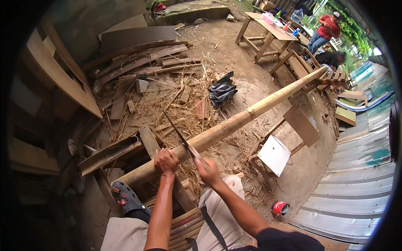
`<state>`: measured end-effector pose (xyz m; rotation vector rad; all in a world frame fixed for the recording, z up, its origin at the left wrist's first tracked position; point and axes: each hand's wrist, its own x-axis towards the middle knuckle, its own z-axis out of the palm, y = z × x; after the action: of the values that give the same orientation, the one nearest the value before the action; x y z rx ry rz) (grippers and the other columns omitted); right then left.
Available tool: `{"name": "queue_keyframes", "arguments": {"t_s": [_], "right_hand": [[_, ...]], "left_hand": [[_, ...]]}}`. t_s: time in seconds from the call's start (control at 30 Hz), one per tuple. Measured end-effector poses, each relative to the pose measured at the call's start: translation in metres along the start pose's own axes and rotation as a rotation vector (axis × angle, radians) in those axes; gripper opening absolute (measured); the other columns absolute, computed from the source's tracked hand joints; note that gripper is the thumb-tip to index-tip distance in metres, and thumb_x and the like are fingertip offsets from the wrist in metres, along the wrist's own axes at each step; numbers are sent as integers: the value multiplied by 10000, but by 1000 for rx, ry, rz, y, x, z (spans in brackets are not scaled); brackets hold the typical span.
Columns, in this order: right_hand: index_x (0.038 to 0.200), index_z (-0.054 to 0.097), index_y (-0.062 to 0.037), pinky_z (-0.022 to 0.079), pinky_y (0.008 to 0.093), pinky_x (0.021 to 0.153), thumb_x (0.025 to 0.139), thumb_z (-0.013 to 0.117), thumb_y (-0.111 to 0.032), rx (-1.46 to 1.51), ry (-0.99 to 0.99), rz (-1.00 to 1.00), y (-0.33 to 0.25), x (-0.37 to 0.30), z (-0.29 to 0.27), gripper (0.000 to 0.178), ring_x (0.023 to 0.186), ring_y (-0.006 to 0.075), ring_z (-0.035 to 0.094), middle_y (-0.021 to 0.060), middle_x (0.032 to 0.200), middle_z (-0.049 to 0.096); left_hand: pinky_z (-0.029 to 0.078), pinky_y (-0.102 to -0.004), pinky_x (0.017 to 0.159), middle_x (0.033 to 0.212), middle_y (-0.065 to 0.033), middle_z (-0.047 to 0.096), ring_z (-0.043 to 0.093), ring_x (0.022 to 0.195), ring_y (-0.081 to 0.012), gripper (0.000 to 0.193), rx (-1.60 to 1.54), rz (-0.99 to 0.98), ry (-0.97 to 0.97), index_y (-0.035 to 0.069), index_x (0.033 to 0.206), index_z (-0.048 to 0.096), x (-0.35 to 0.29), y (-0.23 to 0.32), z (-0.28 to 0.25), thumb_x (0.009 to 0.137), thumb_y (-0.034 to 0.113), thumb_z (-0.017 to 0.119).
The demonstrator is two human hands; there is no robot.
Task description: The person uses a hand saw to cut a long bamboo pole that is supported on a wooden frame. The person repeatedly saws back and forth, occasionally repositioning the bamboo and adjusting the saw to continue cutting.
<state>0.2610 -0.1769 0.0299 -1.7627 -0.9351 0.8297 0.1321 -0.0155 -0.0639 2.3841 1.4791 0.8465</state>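
Note:
A long, peeled bamboo pole (226, 127) runs slantwise from my left foot at the lower left to a wooden support at the upper right. My left hand (166, 161) is closed over the pole at its near part. Just to the right, my right hand (208, 170) grips the handle end of what looks like a hand saw (179, 133). Its long, thin blade lies across the pole, pointing away to the upper left; any teeth are too small to see. My foot in a dark clog (127, 195) presses beside the pole's near end.
Wood strips and shavings (167, 106) litter the ground around a black plastic bag (222, 89). A wooden table (272, 30) stands far right, near a person in a red shirt (328, 27). A white-topped stool (274, 155) and a red can (280, 208) are at right.

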Motion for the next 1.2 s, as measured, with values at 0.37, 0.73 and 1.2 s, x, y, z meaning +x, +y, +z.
{"name": "queue_keyframes", "arguments": {"t_s": [0.37, 0.73, 1.2], "right_hand": [[1038, 698, 0, 503, 334, 592, 945, 545, -98, -119, 69, -210, -19, -60, -18, 205, 619, 213, 646, 117, 716, 655], [946, 694, 29, 463, 332, 539, 941, 545, -145, -23, 26, -24, -44, -125, -47, 229, 571, 175, 606, 103, 638, 608], [1036, 688, 77, 509, 318, 617, 929, 514, -83, -64, 18, -105, -50, -121, -46, 260, 634, 204, 651, 147, 779, 695]], "left_hand": [[462, -494, 1026, 969, -205, 732, 699, 908, -357, 290, 16, -40, 53, -1, 876, 738, 1, -2, 8, 881, 193, 522], [424, -482, 1073, 924, -190, 723, 690, 936, -347, 273, -27, -53, 67, 11, 881, 721, -2, 2, 1, 865, 184, 510], [414, -501, 1081, 879, -181, 718, 695, 847, -346, 282, -29, -67, 76, 3, 835, 720, 5, 4, -3, 861, 180, 502]]}}
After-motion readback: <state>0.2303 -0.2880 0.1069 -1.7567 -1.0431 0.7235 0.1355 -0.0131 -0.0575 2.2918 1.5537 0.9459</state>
